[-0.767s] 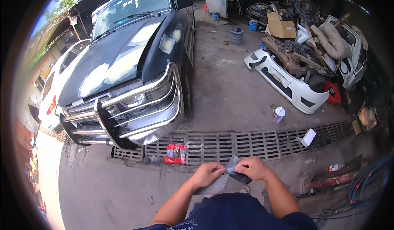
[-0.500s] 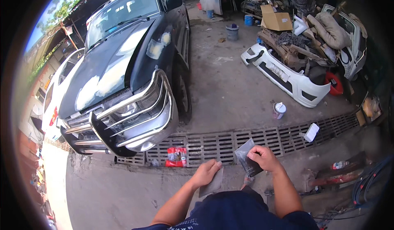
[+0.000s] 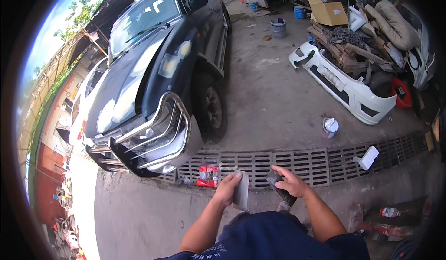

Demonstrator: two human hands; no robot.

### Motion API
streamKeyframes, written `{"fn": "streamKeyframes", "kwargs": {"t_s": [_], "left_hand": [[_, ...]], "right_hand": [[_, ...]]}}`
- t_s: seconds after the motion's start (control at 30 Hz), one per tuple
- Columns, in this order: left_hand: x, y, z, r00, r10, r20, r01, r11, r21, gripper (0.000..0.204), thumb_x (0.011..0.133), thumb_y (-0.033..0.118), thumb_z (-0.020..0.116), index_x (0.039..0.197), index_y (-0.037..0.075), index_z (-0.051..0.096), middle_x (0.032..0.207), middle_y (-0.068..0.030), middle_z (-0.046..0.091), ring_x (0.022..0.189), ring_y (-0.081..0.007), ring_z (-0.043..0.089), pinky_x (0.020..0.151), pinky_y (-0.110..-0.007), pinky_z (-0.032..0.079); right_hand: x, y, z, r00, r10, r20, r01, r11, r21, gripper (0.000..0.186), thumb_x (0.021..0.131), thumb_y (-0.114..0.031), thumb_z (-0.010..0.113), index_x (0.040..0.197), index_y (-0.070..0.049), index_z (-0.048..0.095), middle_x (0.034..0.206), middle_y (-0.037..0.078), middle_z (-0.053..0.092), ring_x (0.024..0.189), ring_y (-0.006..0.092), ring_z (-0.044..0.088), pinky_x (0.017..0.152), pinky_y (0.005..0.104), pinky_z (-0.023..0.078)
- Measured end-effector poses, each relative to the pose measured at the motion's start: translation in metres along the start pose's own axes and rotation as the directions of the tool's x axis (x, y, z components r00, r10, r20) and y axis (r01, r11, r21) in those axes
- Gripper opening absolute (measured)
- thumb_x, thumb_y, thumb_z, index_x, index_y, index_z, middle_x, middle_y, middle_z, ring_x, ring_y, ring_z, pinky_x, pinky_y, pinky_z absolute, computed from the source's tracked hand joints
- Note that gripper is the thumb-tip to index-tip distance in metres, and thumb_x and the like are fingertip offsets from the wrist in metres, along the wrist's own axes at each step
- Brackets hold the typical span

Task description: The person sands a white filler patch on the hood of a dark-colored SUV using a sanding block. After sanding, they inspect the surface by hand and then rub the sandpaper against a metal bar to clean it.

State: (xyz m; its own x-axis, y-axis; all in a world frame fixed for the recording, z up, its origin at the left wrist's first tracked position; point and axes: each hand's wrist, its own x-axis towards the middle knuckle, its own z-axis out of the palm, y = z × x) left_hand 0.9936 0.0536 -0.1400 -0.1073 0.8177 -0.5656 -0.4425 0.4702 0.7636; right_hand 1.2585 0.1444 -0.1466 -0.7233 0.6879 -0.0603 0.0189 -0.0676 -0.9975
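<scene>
My left hand (image 3: 226, 189) is closed on a thin, flat grey spreader (image 3: 241, 191), pinched near its top with the thumb along it. It hangs almost upright in front of my body. My right hand (image 3: 293, 185) grips a dark, flat spreader (image 3: 284, 195), seen at a slant, its index finger stretched along the top. A small gap separates the two pieces. Ahead and to the left stands a dark off-road car (image 3: 153, 69), with pale filler-like patches (image 3: 176, 59) on its hood and fender.
A chrome bull bar (image 3: 173, 116) juts from the car's front. Floor grating (image 3: 299, 167) crosses ahead, with a red packet (image 3: 207, 176) and a white box (image 3: 369, 157) on it. Beyond lie a lidded can (image 3: 330, 127), a white bumper (image 3: 341, 89) and a scrap pile with a cardboard box (image 3: 329, 13).
My view has swung left, so the scene sits further right. The left hand's spreader has come up more upright, and the right hand's spreader has turned from broadside to a slant.
</scene>
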Motion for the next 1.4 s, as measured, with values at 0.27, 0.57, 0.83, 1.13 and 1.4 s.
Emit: {"fn": "streamKeyframes", "kwargs": {"t_s": [0.27, 0.57, 0.83, 1.13, 1.4], "left_hand": [[-0.002, 0.031, 0.028, 0.997, 0.069, 0.032, -0.060, 0.974, -0.220, 0.032, 0.098, 0.011, 0.047, 0.130, 0.010, 0.048, 0.121, -0.0070, 0.059, 0.110, -0.0206, 0.058, 0.097, -0.040, 0.046], [0.010, 0.046, 0.033, 0.999, 0.051, 0.016, -0.045, 0.967, -0.252, 0.023, 0.091, 0.007, 0.060, 0.114, 0.006, 0.058, 0.106, -0.0077, 0.066, 0.096, -0.0217, 0.064, 0.087, -0.041, 0.053], [0.010, 0.056, 0.034, 0.991, 0.135, -0.012, -0.132, 0.939, -0.317, 0.028, 0.091, 0.001, 0.057, 0.118, 0.005, 0.052, 0.108, -0.0100, 0.063, 0.097, -0.0239, 0.064, 0.087, -0.043, 0.054], [0.004, 0.057, 0.058, 0.941, 0.315, -0.121, -0.336, 0.908, -0.249, 0.029, 0.092, 0.003, 0.058, 0.118, 0.005, 0.046, 0.109, -0.0078, 0.060, 0.096, -0.0189, 0.060, 0.087, -0.037, 0.050], [-0.003, 0.070, 0.047, 0.936, 0.333, -0.119, -0.353, 0.892, -0.283, 0.028, 0.093, 0.002, 0.056, 0.118, 0.006, 0.046, 0.108, -0.0082, 0.061, 0.096, -0.0189, 0.061, 0.086, -0.038, 0.051]], "right_hand": [[0.018, 0.021, -0.018, 0.971, 0.070, 0.228, -0.224, 0.594, 0.772, 0.069, 0.089, -0.029, 0.055, 0.146, -0.002, 0.027, 0.125, 0.017, 0.051, 0.094, 0.0171, 0.056, 0.073, 0.0285, 0.049], [0.039, -0.021, -0.004, 0.996, 0.048, 0.078, -0.091, 0.521, 0.848, 0.055, 0.084, -0.016, 0.051, 0.134, 0.007, 0.044, 0.137, 0.019, 0.048, 0.122, 0.0314, 0.052, 0.097, 0.0425, 0.048], [0.050, -0.034, 0.035, 0.978, -0.068, -0.196, 0.130, 0.937, 0.323, 0.042, 0.093, -0.008, 0.047, 0.134, 0.001, 0.046, 0.121, 0.016, 0.062, 0.110, 0.0199, 0.060, 0.097, 0.0317, 0.044], [0.049, -0.034, 0.067, 0.927, -0.227, -0.300, 0.184, 0.969, -0.163, 0.047, 0.095, -0.015, 0.051, 0.140, -0.006, 0.044, 0.114, 0.015, 0.065, 0.104, 0.0178, 0.062, 0.091, 0.0287, 0.045], [0.055, -0.049, 0.064, 0.952, -0.184, -0.244, 0.148, 0.976, -0.159, 0.043, 0.095, -0.015, 0.050, 0.137, -0.006, 0.047, 0.114, 0.018, 0.064, 0.104, 0.0193, 0.062, 0.092, 0.0299, 0.044]]}}
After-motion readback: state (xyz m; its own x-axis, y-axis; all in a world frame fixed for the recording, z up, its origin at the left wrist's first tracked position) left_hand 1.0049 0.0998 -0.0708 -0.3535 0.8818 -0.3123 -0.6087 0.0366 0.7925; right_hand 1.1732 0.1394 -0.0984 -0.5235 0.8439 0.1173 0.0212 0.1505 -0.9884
